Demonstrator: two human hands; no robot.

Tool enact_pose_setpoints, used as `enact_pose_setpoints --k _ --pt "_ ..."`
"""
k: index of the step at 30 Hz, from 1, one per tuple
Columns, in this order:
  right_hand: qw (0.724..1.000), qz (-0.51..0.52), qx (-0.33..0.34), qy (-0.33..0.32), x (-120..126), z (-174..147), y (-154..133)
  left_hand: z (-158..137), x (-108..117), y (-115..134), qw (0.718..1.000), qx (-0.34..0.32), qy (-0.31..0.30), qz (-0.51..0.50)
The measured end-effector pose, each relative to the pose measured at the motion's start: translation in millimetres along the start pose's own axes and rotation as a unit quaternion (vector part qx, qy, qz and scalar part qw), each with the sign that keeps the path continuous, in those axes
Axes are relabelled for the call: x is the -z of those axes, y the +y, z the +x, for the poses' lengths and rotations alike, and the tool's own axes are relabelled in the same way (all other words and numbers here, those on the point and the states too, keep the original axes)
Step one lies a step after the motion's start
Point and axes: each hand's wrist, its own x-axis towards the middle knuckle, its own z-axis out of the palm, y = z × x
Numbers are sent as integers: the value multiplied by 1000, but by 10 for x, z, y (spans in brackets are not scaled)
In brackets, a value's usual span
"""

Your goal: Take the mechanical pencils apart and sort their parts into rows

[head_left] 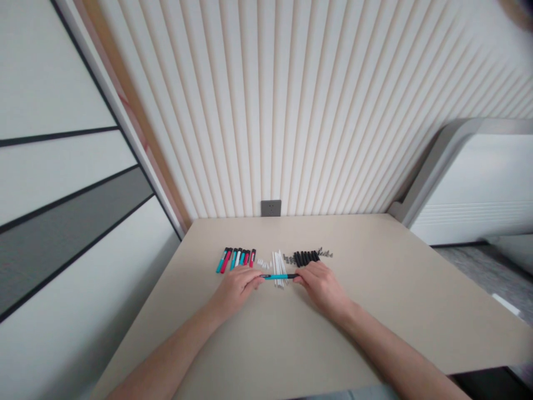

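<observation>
A teal pen with a black right end (278,276) lies level between my two hands, above the table. My left hand (237,288) pinches its left end, and my right hand (322,286) has its fingers closed on the black end. Just behind the pen is a bundle of thin white sticks (278,260), like pen refills. Beyond my left hand, teal, red and white pen barrels with black ends (234,258) lie in a row. Small white pieces (263,263) are scattered beside them. Several black tubes (305,258) sit beyond my right hand, with small grey pieces (327,253) next to them.
The beige table (266,344) runs back to a ribbed cream wall (266,111) with a dark socket (271,208). A white panelled surface (75,233) rises on the left. To the right stands a white headboard-like panel (478,183).
</observation>
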Motion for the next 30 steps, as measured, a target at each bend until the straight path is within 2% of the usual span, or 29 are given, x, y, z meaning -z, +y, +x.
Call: enact_pose_setpoints --k 4,9,12,14,18,22,27,30 --pt "998 43 -38 7 35 10 -33 11 -3 -10 1000 9 17 -8" --pt "993 86 -73 -30 65 12 21 -1 -11 -54 1000 7 25 -8" --pt "989 110 -92 -18 51 0 53 -2 -10 -49 1000 4 24 -11" --pt "987 130 -95 -7 46 -4 53 2 -9 -40 1000 6 22 -13" --pt "987 141 -69 -45 49 8 21 7 -7 -35 1000 -3 22 -14" --pt "982 163 -89 -15 50 20 -18 5 -9 -36 1000 -15 11 -8" --pt "978 174 -88 -80 50 24 -62 1 -19 -31 1000 -23 5 1" --pt "975 186 -106 -60 44 24 -76 -3 -25 -35 1000 -25 6 2"
